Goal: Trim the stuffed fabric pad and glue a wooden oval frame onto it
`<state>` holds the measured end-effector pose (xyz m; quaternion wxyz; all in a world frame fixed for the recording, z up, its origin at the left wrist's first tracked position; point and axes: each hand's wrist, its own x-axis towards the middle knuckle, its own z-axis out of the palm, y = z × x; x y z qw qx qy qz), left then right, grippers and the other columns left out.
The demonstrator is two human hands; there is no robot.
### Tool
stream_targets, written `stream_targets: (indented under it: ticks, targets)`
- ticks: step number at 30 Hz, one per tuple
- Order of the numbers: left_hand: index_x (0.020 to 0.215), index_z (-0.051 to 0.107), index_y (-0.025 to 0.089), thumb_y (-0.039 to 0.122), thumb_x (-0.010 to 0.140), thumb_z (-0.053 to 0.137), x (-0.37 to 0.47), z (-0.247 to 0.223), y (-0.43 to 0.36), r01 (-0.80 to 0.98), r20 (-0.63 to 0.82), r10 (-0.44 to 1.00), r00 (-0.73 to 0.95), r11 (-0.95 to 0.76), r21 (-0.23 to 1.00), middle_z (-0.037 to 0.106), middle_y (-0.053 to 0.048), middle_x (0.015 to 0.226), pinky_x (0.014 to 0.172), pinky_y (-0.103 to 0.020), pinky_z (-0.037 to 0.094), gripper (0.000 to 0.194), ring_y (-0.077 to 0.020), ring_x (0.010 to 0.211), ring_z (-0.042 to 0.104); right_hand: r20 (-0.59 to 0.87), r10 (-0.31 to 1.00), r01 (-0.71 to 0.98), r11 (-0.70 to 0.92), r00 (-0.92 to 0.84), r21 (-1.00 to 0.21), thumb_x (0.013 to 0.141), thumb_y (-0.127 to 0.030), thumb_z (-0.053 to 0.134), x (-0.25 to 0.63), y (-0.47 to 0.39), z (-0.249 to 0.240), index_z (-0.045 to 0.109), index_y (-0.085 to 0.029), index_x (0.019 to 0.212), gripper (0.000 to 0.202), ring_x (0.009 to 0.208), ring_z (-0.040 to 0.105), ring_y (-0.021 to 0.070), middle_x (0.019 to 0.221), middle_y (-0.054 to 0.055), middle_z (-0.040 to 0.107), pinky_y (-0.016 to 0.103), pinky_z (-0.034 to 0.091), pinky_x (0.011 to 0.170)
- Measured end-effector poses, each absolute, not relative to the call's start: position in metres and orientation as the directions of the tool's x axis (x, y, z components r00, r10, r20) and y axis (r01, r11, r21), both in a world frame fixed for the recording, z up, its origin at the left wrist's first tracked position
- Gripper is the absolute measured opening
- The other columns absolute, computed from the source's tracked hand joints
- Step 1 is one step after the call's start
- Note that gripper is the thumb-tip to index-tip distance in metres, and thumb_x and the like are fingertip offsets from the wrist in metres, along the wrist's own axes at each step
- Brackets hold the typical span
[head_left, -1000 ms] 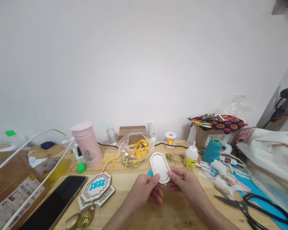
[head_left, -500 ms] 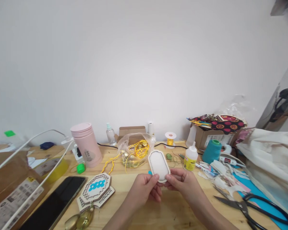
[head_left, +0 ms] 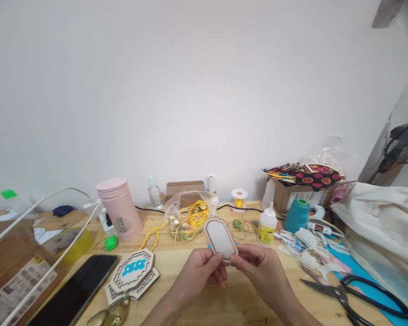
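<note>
A pale oblong plaque (head_left: 221, 240) with a raised, notched rim is held up over the wooden table. My left hand (head_left: 204, 270) pinches its lower left edge between thumb and fingers. At the lower right edge, my right hand (head_left: 258, 267) grips it the same way. Both thumbs lie on the front, and some fingertips are hidden behind. Behind the plaque is a clear bag (head_left: 182, 228) with gold bells and yellow cord. A glue bottle (head_left: 267, 226) stands to the right, near a small green thread bundle (head_left: 237, 224).
Octagonal wooden ornaments (head_left: 133, 270), a phone (head_left: 78, 287) and a pink tumbler (head_left: 119, 210) are at the left. Black scissors (head_left: 340, 292), a teal thread cone (head_left: 297, 216), paper scraps and a filled cardboard box (head_left: 306, 194) are at the right. A yellow spool (head_left: 239, 199) stands behind.
The plaque has tilted in my hands, so its rim now looks darker and its face greyer. Most of the scene has shifted slightly left in view.
</note>
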<state>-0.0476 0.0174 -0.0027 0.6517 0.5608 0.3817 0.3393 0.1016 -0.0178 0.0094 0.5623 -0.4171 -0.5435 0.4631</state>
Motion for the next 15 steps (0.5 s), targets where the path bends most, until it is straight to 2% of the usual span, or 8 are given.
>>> stream_targets:
  ticks: [3,5,8,9,12,15]
  targets:
    - [0.056,0.059,0.011,0.048,0.07,0.056,-0.048,-0.002,0.019,-0.017,-0.11,0.873,0.476,0.134,0.991,0.06,-0.001,0.047,0.045,-0.022,0.041,0.04,-0.0103,0.04,0.053,0.278,0.96,0.069,0.276,0.021,-0.959,0.068,-0.033,0.064,0.103,-0.02,0.01,0.072,-0.019,0.074,0.017,0.062,0.064,0.0188,0.066,0.002,0.07,0.024,0.051,0.057]
    - [0.064,0.062,0.011,0.048,0.069,0.057,-0.047,0.001,0.018,-0.026,-0.089,0.889,0.448,0.113,0.993,0.065,-0.003,0.056,0.051,-0.023,0.045,0.037,-0.0129,0.051,0.059,0.355,0.934,0.234,0.338,0.034,-0.912,0.071,-0.031,0.061,0.105,-0.02,0.011,0.071,-0.019,0.073,0.015,0.059,0.064,0.0183,0.065,0.003,0.07,0.023,0.049,0.054]
    - [0.091,0.061,0.015,0.042,0.069,0.061,-0.042,0.01,0.014,-0.069,-0.075,0.911,0.406,0.112,0.991,0.069,-0.007,0.087,0.067,-0.025,0.048,0.034,-0.0179,0.083,0.062,0.506,0.862,0.534,0.435,-0.016,-0.725,0.075,-0.025,0.056,0.108,-0.02,0.01,0.07,-0.02,0.071,0.015,0.053,0.062,0.0169,0.06,0.003,0.068,0.023,0.046,0.051]
    - [0.096,0.059,0.016,0.039,0.068,0.063,-0.04,0.012,0.012,-0.095,-0.085,0.915,0.394,0.132,0.987,0.069,-0.007,0.092,0.071,-0.027,0.048,0.036,-0.019,0.088,0.061,0.55,0.834,0.605,0.46,-0.043,-0.65,0.076,-0.024,0.055,0.109,-0.019,0.01,0.07,-0.02,0.071,0.016,0.053,0.061,0.0169,0.06,0.003,0.068,0.023,0.046,0.051]
    - [0.096,0.059,0.016,0.032,0.066,0.067,-0.034,0.014,0.007,-0.177,-0.109,0.926,0.36,0.182,0.967,0.07,-0.008,0.09,0.075,-0.029,0.048,0.035,-0.0198,0.087,0.062,0.631,0.767,0.708,0.511,-0.119,-0.487,0.078,-0.021,0.052,0.11,-0.019,0.006,0.069,-0.021,0.077,0.017,0.056,0.062,0.0173,0.062,0.004,0.068,0.023,0.044,0.053]
    - [0.095,0.059,0.015,0.027,0.065,0.068,-0.031,0.012,0.005,-0.246,-0.076,0.932,0.355,0.172,0.954,0.071,-0.007,0.087,0.077,-0.03,0.048,0.033,-0.0193,0.085,0.063,0.653,0.74,0.743,0.527,-0.163,-0.412,0.08,-0.02,0.05,0.109,-0.02,0.003,0.067,-0.02,0.086,0.018,0.056,0.061,0.0165,0.063,0.005,0.068,0.023,0.043,0.052]
